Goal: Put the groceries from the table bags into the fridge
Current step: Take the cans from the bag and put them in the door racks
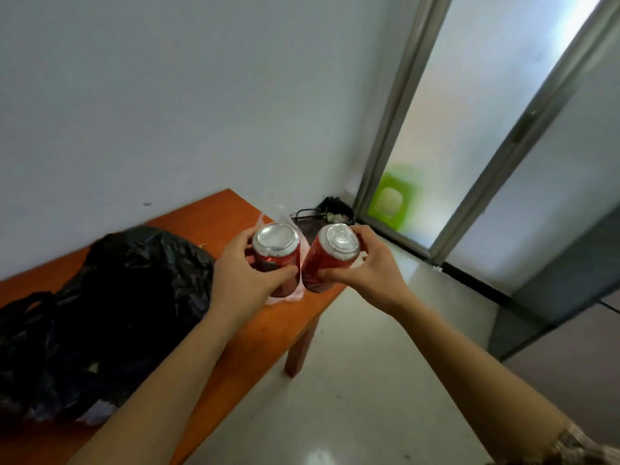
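Observation:
My left hand (243, 273) grips a red soda can (276, 251), held upright above the right end of the orange table (268, 330). A second red soda can (330, 255), tilted to the left, is in the grip of my right hand (372, 266). The two cans almost touch. Under them on the table lies a thin white and pink plastic bag (288, 295). A big black plastic bag (110, 307) covers the left part of the table. At the right edge stands a grey fridge (563, 283), its door closed as far as I can see.
A black basket (308, 218) and a black-lined bin (337, 209) stand on the floor in the corner behind the table. A frosted glass sliding door (469, 129) fills the right wall. Pale tiled floor (369, 380) lies between the table and the fridge.

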Demonstrator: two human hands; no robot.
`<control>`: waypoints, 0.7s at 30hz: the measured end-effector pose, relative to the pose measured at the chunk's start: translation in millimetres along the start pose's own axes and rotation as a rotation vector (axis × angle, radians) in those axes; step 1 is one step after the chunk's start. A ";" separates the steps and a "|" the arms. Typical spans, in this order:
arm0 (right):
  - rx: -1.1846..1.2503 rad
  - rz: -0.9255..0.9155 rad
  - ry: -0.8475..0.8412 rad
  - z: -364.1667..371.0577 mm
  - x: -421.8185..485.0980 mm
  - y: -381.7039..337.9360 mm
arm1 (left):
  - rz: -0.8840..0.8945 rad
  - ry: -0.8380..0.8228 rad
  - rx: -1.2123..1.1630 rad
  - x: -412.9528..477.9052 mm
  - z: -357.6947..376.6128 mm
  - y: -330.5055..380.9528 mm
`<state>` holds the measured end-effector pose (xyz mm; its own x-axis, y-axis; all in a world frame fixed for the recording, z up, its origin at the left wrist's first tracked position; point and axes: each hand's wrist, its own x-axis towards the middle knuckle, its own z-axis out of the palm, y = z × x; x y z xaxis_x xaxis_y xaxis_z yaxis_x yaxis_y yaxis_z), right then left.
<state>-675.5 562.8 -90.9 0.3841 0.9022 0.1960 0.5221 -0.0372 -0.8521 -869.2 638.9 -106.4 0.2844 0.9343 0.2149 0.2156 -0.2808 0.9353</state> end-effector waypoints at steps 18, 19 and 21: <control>-0.158 0.104 0.520 -430.1 -195.8 84.8 | 0.278 -0.501 -0.234 -133.9 390.8 240.3; -0.152 0.098 0.541 -449.4 -199.2 86.6 | 0.295 -0.517 -0.246 -135.5 408.1 253.4; -0.144 0.097 0.589 -487.8 -202.3 90.7 | 0.333 -0.548 -0.266 -135.5 442.7 277.9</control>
<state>-334.5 167.3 28.9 0.7697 0.5046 0.3912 0.5456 -0.2018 -0.8134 -434.3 337.0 -0.1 0.7414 0.5427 0.3947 -0.1813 -0.4042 0.8965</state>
